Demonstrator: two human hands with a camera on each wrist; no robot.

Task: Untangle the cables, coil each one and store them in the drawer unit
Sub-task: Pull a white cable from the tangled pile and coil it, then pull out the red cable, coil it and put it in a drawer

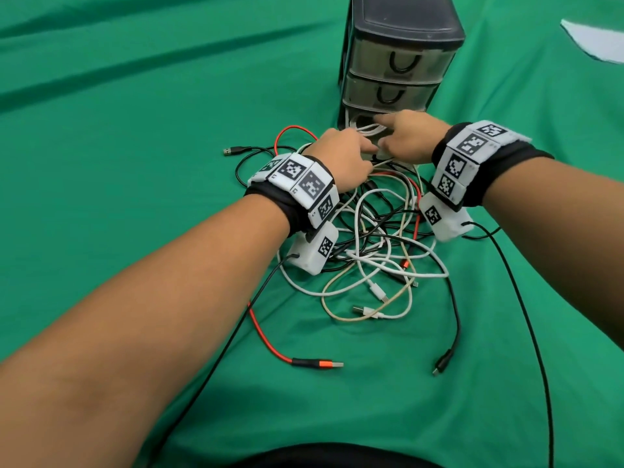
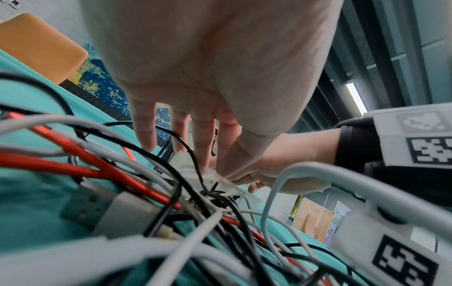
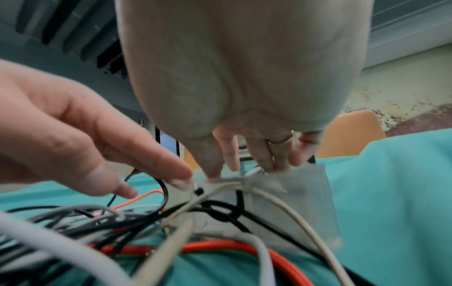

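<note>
The drawer unit [image 1: 398,62] stands on the green-covered bench [image 1: 135,130], its two upper drawers pushed in and its bottom drawer [image 1: 368,125] pulled out toward the person. A coiled white cable [image 1: 368,128] lies in that open drawer. Both hands meet at the drawer's front edge. The right hand [image 1: 410,136] reaches over the drawer with fingers extended onto the coil; from the right wrist view its fingertips [image 3: 281,162] press down at the clear drawer wall [image 3: 313,193], the grip loose and not closed around anything. The left hand [image 1: 344,157] sits just left of it, fingers [image 2: 203,143] straight and pointing down toward the drawer's near edge, grip released; whether a fingertip pins a strand there cannot be told. In front of the drawer unit, beneath both wrists, the remaining cables [image 1: 378,238] lie in a tangled heap of white, black, red and beige strands. A red cable [image 1: 270,342] trails out from the heap toward the person, ending in a USB plug [image 1: 320,364]; a black cable [image 1: 454,325] trails out beside it.
</note>
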